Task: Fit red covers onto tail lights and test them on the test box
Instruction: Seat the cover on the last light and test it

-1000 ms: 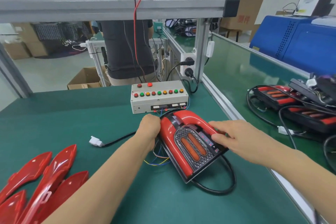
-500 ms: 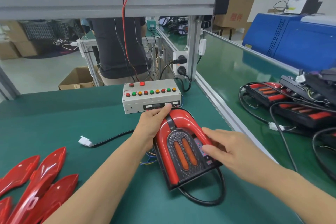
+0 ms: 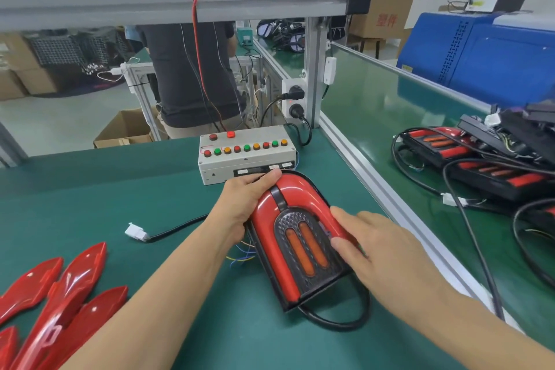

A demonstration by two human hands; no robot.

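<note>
- Green-matted bench [image 3: 105, 195] under an aluminium frame; a conveyor lane runs along its right side, and another person stands beyond the far edge.
- Tail light [image 3: 297, 234]: one unit, lying face up near the middle of the bench, its rounded end just in front of the test box [image 3: 244, 153]. Its red cover [image 3: 295, 192] arches round a black honeycomb panel with two orange lenses.
- Left hand [image 3: 243, 204]: fingers wrapped over the rounded far end of the cover, gripping the unit's left flank.
- Right hand [image 3: 369, 249]: laid on the unit's right edge with fingers nearly straight, pressing on the cover rather than clasping it.
- Step in hand, as judged: seating the cover on the lamp body. It would go best with even pressure worked along both legs of the arch, the left hand steadying the unit so it does not slide on the mat. Check the seam sits flush all round, and keep the coloured wires [image 3: 240, 252] under the left edge from being pinched.
- White connector [image 3: 135, 232]: on a black lead, lying loose on the mat left of the unit and not plugged in, so testing appears not yet begun.
- Spare covers [image 3: 60, 294]: several red shells heaped at the near left corner of the bench.
- Containers: open cardboard box [image 3: 126, 129] on the floor beyond the bench, contents not visible; closed cartons at the back. More tail lights [image 3: 468, 159] lie loose on the conveyor with tangled cables, not in any tray.
</note>
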